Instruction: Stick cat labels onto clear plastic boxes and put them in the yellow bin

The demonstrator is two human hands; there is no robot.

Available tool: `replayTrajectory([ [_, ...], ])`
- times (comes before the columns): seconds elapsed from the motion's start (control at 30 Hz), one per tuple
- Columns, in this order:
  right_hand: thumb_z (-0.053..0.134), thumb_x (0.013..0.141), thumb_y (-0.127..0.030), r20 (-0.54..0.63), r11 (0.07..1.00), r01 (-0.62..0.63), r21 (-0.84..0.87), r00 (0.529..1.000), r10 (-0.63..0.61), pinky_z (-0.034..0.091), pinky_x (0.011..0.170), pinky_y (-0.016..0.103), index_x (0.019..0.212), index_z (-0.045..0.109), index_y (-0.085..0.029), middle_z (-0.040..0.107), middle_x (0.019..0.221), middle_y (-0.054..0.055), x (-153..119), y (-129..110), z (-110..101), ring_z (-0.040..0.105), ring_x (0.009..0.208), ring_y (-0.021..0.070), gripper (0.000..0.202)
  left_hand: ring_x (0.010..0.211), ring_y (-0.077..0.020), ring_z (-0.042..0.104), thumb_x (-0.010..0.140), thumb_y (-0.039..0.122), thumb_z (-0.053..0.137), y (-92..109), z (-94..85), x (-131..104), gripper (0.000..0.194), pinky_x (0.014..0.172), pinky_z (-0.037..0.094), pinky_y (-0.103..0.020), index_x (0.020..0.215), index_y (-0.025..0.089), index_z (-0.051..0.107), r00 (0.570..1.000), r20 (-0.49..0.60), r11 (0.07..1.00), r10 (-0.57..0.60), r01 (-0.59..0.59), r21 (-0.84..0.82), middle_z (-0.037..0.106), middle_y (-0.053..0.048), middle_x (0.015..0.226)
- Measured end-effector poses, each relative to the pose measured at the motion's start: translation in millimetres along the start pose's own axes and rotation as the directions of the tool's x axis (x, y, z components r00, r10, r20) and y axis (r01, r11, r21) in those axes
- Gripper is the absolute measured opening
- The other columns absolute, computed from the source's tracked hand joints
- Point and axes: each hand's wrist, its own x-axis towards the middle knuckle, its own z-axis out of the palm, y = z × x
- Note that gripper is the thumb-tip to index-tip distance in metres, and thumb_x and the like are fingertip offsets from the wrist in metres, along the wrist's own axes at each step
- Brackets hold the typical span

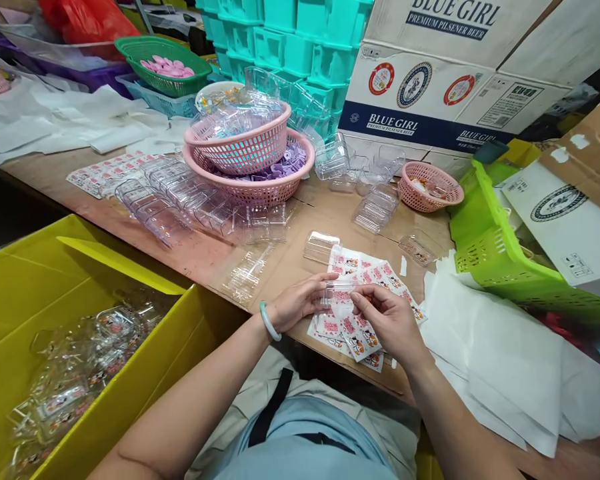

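Note:
My left hand, with a pale green bangle at the wrist, grips a small clear plastic case by its left end. At the case's right end, my right hand has thumb and fingertips pinched together; whatever is between them is too small to make out. Beneath both hands lie overlapping sticker sheets printed with pink lettering and orange-and-white cartoon figures. Just beyond the left hand rests another clear case. A clear case with a sticker on it lies farther right.
Pink baskets holding clear and purple parts stand at the back, beside rows of clear cases. A yellow bin of stickered clear pieces is at left. White backing paper, a green crate and a beer carton are at right.

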Motion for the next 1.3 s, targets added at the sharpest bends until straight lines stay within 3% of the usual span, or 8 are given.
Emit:
replayTrajectory([
  [0.5, 0.06, 0.084, -0.044, 0.046, 0.992, -0.025, -0.126, 0.998, 0.031, 0.04, 0.056, 0.023, 0.079, 0.064, -0.017, 0.058, 0.063, 0.0, 1.1, -8.3, 3.4, 0.051, 0.058, 0.0118, 0.027, 0.097, -0.0165, 0.055, 0.079, 0.031, 0.061, 2.9, -1.9, 1.1, 0.038, 0.086, 0.046, -0.032, 0.116, 0.022, 0.062, 0.999, 0.04, 0.999, -0.025, 0.024, 0.043, 0.06, -0.006, 0.112],
  [0.77, 0.058, 0.085, -0.043, -0.108, 0.854, 0.094, -0.512, 0.979, -0.172, 0.042, 0.058, 0.026, 0.087, 0.064, -0.019, 0.057, 0.063, -0.001, -0.8, -5.8, 6.1, 0.049, 0.053, 0.0118, 0.025, 0.081, -0.0118, 0.059, 0.066, 0.022, 0.075, -3.2, 7.1, 2.2, 0.054, 0.082, 0.047, -0.03, 0.117, 0.02, 0.058, 0.996, -0.068, 0.986, 0.052, -0.041, 0.161, 0.061, -0.002, 0.093],
  [0.87, 0.069, 0.073, -0.051, -0.373, 0.835, 0.006, -0.55, 0.893, -0.252, 0.048, 0.062, 0.03, 0.126, 0.048, -0.018, 0.061, 0.085, 0.004, 0.2, 4.3, 0.1, 0.054, 0.062, 0.0153, 0.066, 0.089, -0.0134, 0.059, 0.067, 0.023, 0.073, -4.3, 11.3, 1.1, 0.05, 0.082, 0.048, -0.03, 0.115, 0.019, 0.059, 0.987, -0.143, 0.986, 0.077, -0.054, 0.159, 0.06, -0.004, 0.105],
  [0.93, 0.076, 0.063, -0.054, -0.419, 0.886, -0.028, -0.464, 0.888, -0.191, 0.052, 0.067, 0.033, 0.142, 0.027, -0.021, 0.057, 0.114, 0.013, -1.1, 8.5, -4.3, 0.059, 0.081, 0.0203, 0.098, 0.09, -0.0146, 0.06, 0.067, 0.025, 0.073, -4.1, 16.7, -1.3, 0.053, 0.082, 0.049, -0.03, 0.117, 0.018, 0.058, 0.987, -0.13, 0.982, 0.09, -0.066, 0.178, 0.061, -0.006, 0.107],
  [1.07, 0.067, 0.074, -0.053, -0.007, 0.978, -0.077, -0.192, 0.997, 0.077, 0.053, 0.08, 0.035, 0.136, 0.039, -0.026, 0.055, 0.125, 0.01, -6.8, 1.1, -21.4, 0.06, 0.098, 0.0216, 0.073, 0.091, -0.018, 0.062, 0.069, 0.028, 0.074, -2.0, 30.0, -5.2, 0.055, 0.082, 0.048, -0.031, 0.121, 0.019, 0.057, 0.995, 0.036, 0.97, 0.091, -0.096, 0.223, 0.066, -0.007, 0.103],
  [1.17, 0.064, 0.078, -0.048, 0.308, 0.991, -0.132, -0.023, 0.942, 0.133, 0.053, 0.081, 0.035, 0.128, 0.049, -0.027, 0.058, 0.12, 0.007, 0.3, -9.5, -54.5, 0.062, 0.094, 0.0193, 0.056, 0.11, -0.0233, 0.057, 0.074, 0.027, 0.072, 3.6, 31.0, -1.7, 0.054, 0.09, 0.047, -0.034, 0.125, 0.021, 0.055, 0.975, 0.185, 0.951, 0.127, -0.172, 0.256, 0.059, -0.009, 0.124],
  [1.23, 0.066, 0.075, -0.049, 0.163, 0.994, -0.092, -0.065, 0.981, 0.101, 0.052, 0.084, 0.037, 0.123, 0.052, -0.026, 0.057, 0.121, 0.007, 19.0, -8.9, -86.5, 0.061, 0.097, 0.0215, 0.055, 0.119, -0.0242, 0.051, 0.077, 0.029, 0.069, 9.3, 25.4, 3.7, 0.058, 0.094, 0.046, -0.035, 0.131, 0.024, 0.049, 0.96, 0.172, 0.902, 0.22, -0.268, 0.339, 0.052, -0.01, 0.134],
  [1.3, 0.064, 0.074, -0.052, -0.285, 0.97, -0.057, -0.236, 0.958, -0.013, 0.049, 0.087, 0.042, 0.119, 0.052, -0.023, 0.055, 0.12, 0.011, 49.8, 2.1, -120.8, 0.058, 0.101, 0.0248, 0.055, 0.12, -0.0234, 0.049, 0.079, 0.033, 0.066, 13.5, 18.1, 8.7, 0.055, 0.092, 0.047, -0.034, 0.13, 0.025, 0.049, 0.926, 0.044, 0.782, 0.374, -0.34, 0.522, 0.049, -0.009, 0.135],
])
